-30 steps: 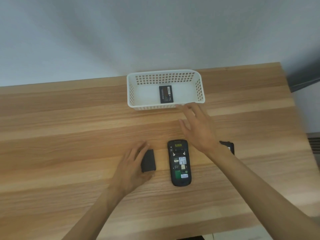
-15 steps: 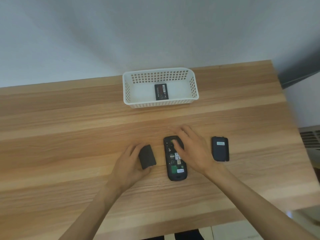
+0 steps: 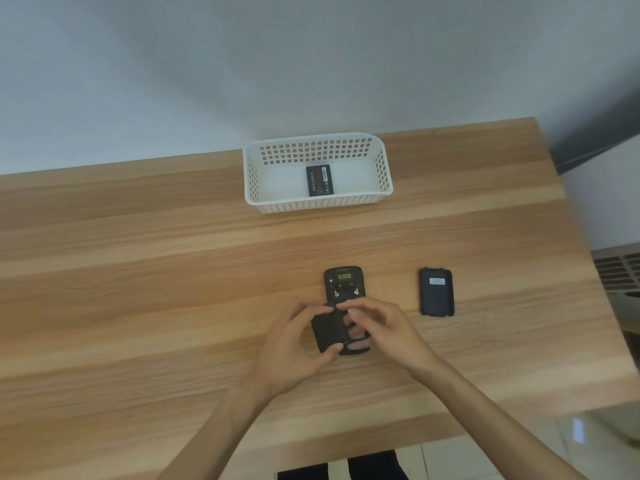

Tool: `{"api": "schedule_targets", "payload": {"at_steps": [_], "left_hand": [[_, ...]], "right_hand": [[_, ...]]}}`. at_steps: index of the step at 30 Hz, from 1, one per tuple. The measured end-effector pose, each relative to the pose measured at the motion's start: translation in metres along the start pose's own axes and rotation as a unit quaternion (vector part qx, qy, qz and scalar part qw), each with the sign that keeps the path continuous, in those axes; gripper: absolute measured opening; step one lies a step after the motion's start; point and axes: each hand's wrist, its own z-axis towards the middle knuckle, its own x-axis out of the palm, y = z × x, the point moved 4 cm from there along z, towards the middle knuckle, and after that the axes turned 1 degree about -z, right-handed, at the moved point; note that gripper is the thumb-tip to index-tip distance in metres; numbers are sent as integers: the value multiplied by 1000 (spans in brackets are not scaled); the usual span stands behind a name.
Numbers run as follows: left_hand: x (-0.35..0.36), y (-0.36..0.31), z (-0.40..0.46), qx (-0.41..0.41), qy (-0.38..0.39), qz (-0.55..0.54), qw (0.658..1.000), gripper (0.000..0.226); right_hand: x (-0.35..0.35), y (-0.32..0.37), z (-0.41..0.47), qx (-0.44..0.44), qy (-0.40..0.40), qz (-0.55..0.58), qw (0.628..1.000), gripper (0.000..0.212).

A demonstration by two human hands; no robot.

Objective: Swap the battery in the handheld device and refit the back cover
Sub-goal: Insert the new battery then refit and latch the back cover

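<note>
The black handheld device [image 3: 344, 282] lies back-up on the wooden table, its open battery bay mostly hidden by my hands. My left hand [image 3: 294, 344] grips a plain black battery [image 3: 329, 330] by its edges and holds it over the device's lower half. My right hand [image 3: 381, 327] pinches the battery's top right corner with thumb and forefinger, its other fingers resting on the device. The dark back cover [image 3: 436, 292] lies flat to the right of the device, apart from it. A second battery [image 3: 319, 180] with a printed label lies inside the white basket [image 3: 384, 168].
The wooden table [image 3: 138, 289] ends at a wall behind the basket and drops off on the right, where a vent [image 3: 620, 271] and pale floor show. The near table edge runs below my forearms.
My left hand lifted the plain battery off the table and carried it right, over the device. My right hand drew back from the basket onto the device and now pinches the battery.
</note>
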Motion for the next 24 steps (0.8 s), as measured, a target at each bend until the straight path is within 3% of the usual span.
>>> {"api": "schedule_targets", "payload": {"at_steps": [3, 11, 18, 24], "left_hand": [[8, -3, 0, 4, 10, -11, 1000, 52], [19, -10, -1, -3, 28, -26, 999, 56], [28, -18, -5, -20, 23, -54, 998, 39], [36, -8, -5, -77, 21, -51, 996, 24]], "right_hand": [[-3, -3, -6, 32, 5, 61, 998, 24], [-12, -15, -11, 40, -16, 70, 997, 48], [-16, -30, -12, 114, -38, 217, 969, 25], [-16, -38, -15, 130, -27, 188, 973, 24]]}}
